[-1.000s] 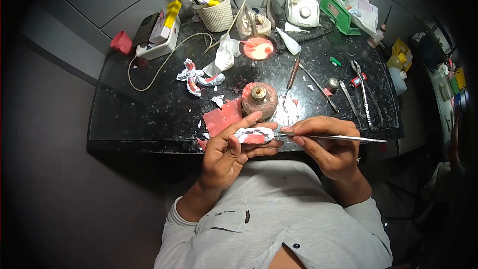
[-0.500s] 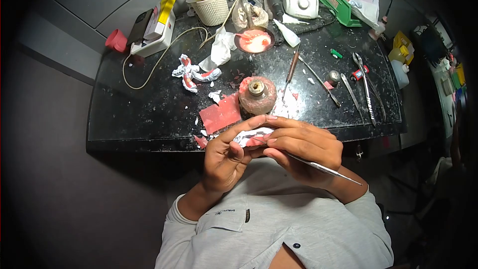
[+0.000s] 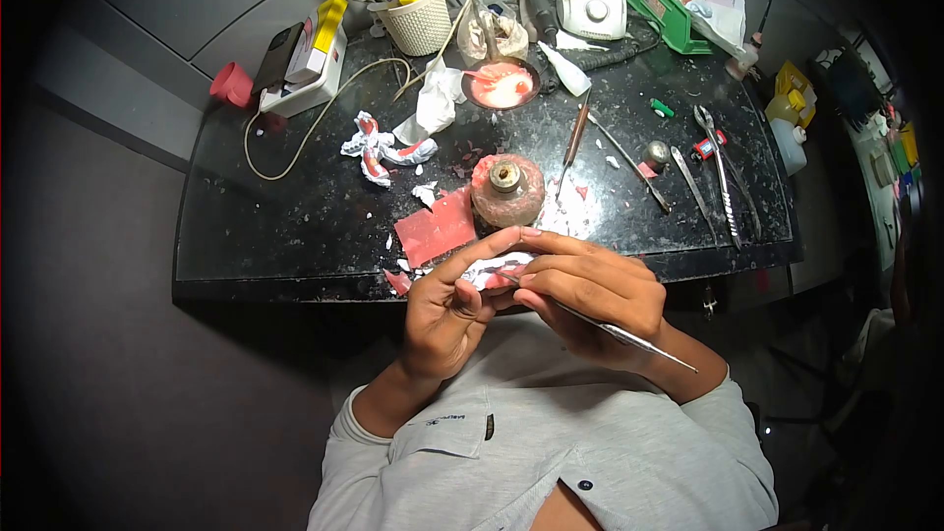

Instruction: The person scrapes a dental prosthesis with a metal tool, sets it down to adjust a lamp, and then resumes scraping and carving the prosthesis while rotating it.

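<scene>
Near the front edge of the bench, my left hand (image 3: 440, 323) is closed around a small white plaster dental cast (image 3: 480, 275) with pink wax on it. Fingers hide most of the cast. My right hand (image 3: 615, 297) grips a slim metal wax carver (image 3: 639, 341) like a pen, its tip at the pink wax and its other end pointing down to the right. The right fingers also rest against the cast. Just beyond my hands stands a round glass spirit burner (image 3: 508, 199) with pink wax on its side. A pink wax sheet (image 3: 433, 234) lies to its left.
A small pan of pink wax (image 3: 501, 87) sits behind the burner. More casts with pink wax (image 3: 382, 149) lie at left. Several hand tools, including a metal spatula (image 3: 693, 192), lie at right. A basket (image 3: 418, 20), white device (image 3: 592, 5) and green bin (image 3: 669, 15) line the back.
My right hand has shifted slightly left along the cast, and the carver's tip has moved left over the pink wax. My left hand holds the cast almost still.
</scene>
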Motion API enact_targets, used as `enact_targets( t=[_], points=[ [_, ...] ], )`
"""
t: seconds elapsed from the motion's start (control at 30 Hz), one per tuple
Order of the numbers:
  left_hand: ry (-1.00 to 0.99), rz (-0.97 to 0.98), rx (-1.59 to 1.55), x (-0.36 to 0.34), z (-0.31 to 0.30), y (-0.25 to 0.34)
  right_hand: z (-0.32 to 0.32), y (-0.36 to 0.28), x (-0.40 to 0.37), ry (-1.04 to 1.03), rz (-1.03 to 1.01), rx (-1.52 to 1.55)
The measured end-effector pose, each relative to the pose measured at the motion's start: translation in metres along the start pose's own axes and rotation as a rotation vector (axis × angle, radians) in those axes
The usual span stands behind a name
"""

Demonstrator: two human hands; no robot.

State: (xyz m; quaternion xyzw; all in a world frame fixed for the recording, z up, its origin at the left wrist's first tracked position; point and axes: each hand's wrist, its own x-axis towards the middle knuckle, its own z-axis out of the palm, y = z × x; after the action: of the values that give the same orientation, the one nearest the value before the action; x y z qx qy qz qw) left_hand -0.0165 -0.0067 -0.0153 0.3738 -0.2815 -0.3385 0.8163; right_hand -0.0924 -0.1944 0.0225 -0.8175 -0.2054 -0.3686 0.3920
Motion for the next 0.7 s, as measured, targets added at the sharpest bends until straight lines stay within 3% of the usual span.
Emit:
enact_targets(
  t=[0.7],
  points=[
    [0.009, -0.028, -0.031, 0.0014, 0.0016, 0.0047, 0.0037, 0.0005, -0.0031, -0.001, 0.019, 0.010]
  ],
)
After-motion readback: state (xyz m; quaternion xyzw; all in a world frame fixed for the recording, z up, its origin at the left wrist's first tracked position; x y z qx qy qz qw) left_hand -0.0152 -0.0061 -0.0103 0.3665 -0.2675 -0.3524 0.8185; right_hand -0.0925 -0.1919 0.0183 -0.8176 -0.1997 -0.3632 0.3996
